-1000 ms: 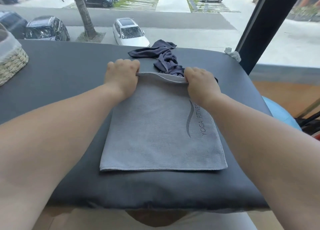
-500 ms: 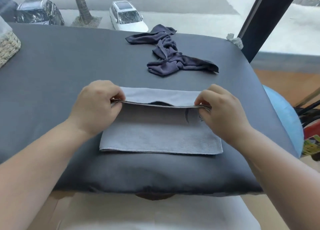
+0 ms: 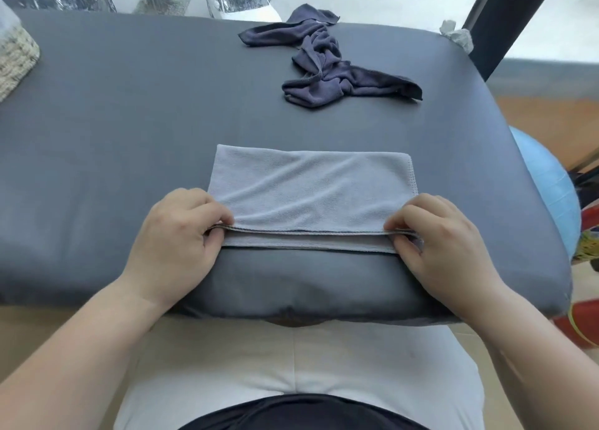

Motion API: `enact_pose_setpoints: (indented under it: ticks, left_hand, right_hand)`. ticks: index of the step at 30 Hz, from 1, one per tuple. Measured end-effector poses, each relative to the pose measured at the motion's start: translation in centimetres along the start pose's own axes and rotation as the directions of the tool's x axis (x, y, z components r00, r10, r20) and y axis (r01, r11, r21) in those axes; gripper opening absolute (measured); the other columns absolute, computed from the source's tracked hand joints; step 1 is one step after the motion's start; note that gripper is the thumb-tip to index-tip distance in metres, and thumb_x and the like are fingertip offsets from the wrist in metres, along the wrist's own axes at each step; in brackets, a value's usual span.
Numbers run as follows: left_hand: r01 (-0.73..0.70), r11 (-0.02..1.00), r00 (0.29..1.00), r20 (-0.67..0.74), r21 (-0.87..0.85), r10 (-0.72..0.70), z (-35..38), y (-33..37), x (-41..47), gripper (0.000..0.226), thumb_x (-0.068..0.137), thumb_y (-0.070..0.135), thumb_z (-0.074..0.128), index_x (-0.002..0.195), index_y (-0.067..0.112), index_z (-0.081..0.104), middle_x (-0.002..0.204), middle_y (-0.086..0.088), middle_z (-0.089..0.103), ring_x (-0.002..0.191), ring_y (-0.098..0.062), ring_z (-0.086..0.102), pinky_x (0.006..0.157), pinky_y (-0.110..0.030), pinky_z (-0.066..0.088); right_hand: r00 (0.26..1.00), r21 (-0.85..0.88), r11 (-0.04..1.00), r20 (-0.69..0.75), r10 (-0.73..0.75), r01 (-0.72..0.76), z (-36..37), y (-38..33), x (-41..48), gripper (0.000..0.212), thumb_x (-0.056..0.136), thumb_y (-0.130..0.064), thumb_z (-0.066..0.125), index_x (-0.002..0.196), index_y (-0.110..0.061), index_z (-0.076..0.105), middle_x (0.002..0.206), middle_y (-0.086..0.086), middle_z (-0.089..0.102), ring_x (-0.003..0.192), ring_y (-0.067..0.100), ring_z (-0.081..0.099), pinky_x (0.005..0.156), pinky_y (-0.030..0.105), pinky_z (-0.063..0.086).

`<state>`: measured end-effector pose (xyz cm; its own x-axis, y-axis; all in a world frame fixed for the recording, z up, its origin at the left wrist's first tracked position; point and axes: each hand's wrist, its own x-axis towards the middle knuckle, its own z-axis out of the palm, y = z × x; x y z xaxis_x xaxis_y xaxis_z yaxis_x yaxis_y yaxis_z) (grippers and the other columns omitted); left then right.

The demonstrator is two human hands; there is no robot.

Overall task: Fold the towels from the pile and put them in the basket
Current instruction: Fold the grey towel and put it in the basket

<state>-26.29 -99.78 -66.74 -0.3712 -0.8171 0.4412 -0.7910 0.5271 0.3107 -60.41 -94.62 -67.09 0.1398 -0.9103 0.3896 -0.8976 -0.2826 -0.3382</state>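
Observation:
A light grey towel (image 3: 308, 190) lies folded in half near the front edge of the dark grey padded table (image 3: 129, 131). My left hand (image 3: 176, 238) pinches the towel's near left corner. My right hand (image 3: 444, 241) pinches the near right corner. Between them the upper layer's edge sits just behind the lower layer's edge. A crumpled dark navy towel (image 3: 327, 70) lies at the back of the table, to the right of the middle. The woven basket (image 3: 16, 60) shows partly at the far left edge of the view.
A crumpled white scrap (image 3: 455, 36) sits at the table's back right corner beside a dark window post (image 3: 505, 18). A light blue ball (image 3: 547, 183) stands on the floor to the right. Behind the table a window looks onto parked cars.
Both hands have drawn the towel's far edge toward me, down onto its near edge, folding it in half. The printed logo is now hidden. The camera has tilted down.

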Motion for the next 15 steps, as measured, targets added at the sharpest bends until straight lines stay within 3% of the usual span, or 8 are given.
enact_pose_setpoints:
  ticks: [5,10,15]
  left_hand:
    - [-0.03,0.999,0.998,-0.052,0.037,0.032,0.5,-0.3,-0.1,0.016,0.073,-0.002,0.059,0.078,0.009,0.07,0.08,-0.002,0.064,0.073,-0.03,0.054,0.069,-0.04,0.043]
    - [-0.127,0.985,0.97,-0.191,0.12,0.149,0.2,-0.1,-0.4,0.013,0.069,-0.011,0.055,0.066,0.0,0.062,0.073,-0.011,0.061,0.064,-0.034,0.053,0.058,-0.048,0.043]
    - [-0.135,0.983,0.983,-0.106,0.126,0.148,0.7,-0.5,-1.0,0.012,0.067,-0.009,0.054,0.064,0.002,0.058,0.069,-0.009,0.054,0.062,-0.032,0.047,0.056,-0.047,0.04]
  right_hand:
    - [0.998,-0.039,0.999,-0.057,-0.011,0.009,0.9,0.5,-0.5,0.02,0.078,0.004,0.073,0.086,-0.014,0.071,0.085,-0.002,0.059,0.074,0.027,0.052,0.069,0.039,0.045]
    - [0.969,-0.1,0.981,-0.168,-0.179,0.164,0.0,-0.3,-0.9,0.018,0.073,0.007,0.065,0.076,-0.009,0.071,0.076,0.004,0.059,0.064,0.031,0.05,0.064,0.043,0.044]
    - [0.985,-0.087,0.986,-0.088,-0.15,0.143,0.4,-0.3,-1.3,0.018,0.071,0.003,0.063,0.074,-0.012,0.071,0.079,0.002,0.058,0.067,0.03,0.05,0.065,0.04,0.044]
